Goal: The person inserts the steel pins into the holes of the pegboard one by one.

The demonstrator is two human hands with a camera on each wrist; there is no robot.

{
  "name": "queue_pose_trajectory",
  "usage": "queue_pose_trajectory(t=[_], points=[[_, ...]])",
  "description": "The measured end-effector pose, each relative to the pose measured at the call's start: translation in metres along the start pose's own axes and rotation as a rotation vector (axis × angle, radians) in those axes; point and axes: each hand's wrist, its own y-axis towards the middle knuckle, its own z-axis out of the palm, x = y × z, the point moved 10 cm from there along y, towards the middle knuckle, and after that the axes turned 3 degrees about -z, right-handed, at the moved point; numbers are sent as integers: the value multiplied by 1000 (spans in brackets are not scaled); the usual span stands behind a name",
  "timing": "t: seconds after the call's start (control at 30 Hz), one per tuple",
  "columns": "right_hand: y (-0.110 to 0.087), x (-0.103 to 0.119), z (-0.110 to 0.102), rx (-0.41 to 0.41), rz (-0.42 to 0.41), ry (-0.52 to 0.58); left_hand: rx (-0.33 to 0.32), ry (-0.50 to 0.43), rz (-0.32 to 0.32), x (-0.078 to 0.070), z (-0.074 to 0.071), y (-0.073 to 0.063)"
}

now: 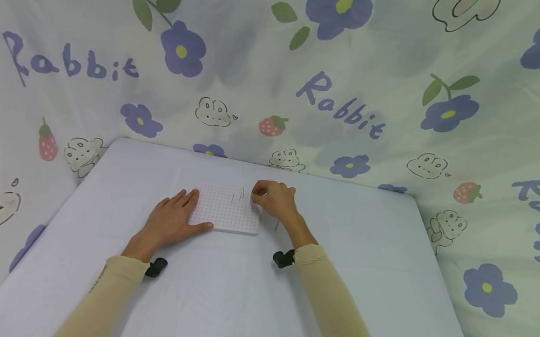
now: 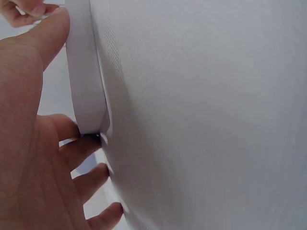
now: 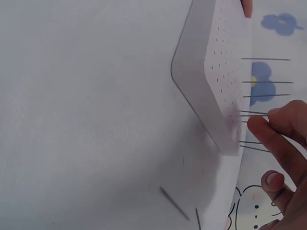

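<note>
A white board (image 1: 223, 217) full of small holes lies on the table. Several thin metal pins (image 3: 266, 82) stand in it towards its far right part. My left hand (image 1: 170, 223) rests against the board's left side, fingers spread, thumb along the front edge. At the far right corner, my right hand (image 1: 274, 199) pinches a thin metal pin between thumb and index finger, low over the holes. The fingertips cover most of that pin. In the right wrist view its other fingers are loosely bent, with standing pins close by.
Loose pins (image 3: 174, 203) lie on the white table (image 1: 219, 294) to the right of the board, under the right hand. A printed cloth (image 1: 239, 79) with flowers and rabbits hangs behind the table and at its sides.
</note>
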Motion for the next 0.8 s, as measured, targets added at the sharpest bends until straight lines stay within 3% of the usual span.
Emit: queue_pose_trajectory(t=[0.6, 0.8], points=[[-1, 1, 7, 10, 11, -37, -16, 11, 7, -1, -1, -1], [-5, -1, -2, -14, 29, -41, -14, 15, 4, 0, 0, -1]])
